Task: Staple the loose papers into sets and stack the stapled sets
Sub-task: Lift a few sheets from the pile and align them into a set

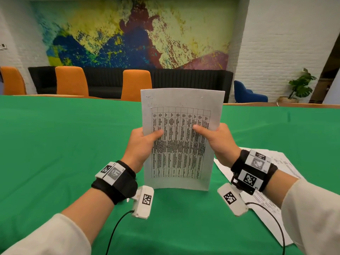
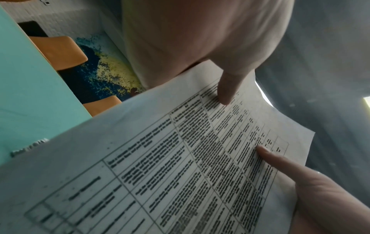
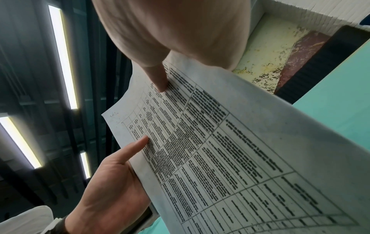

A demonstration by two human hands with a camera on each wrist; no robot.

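**Printed sheets held upright over green counter**

Green counter [image 1: 64, 144] across the whole foreground, edge to edge. No tray, box or bin in view; the only grouping of things a loose pile of papers [image 1: 272, 190] flat on the counter at the right, partly under the right forearm, sheets fanned and overlapping.

Held papers [image 1: 181, 140] upright above the middle of the counter, bottom edge near the cloth — touching or just clear of it, cannot tell. Printed table of dense text on the facing page, slightly bowed toward the viewer. Number of sheets in the bundle not readable; no staple made out at the top corners.

Left hand [image 1: 141, 144] pinching the left edge of the held papers, thumb flat across the printed face, fingers behind and out of sight. Right hand [image 1: 219, 142] pinching the right edge the same way, thumb on the page, fingers behind. Same grip confirmed in both wrist views: held papers [image 2: 180, 166] with one thumb at each side; held papers [image 3: 230, 150] likewise.

Black wrist straps with white coded tags on both forearms, thin cables trailing down to the counter.
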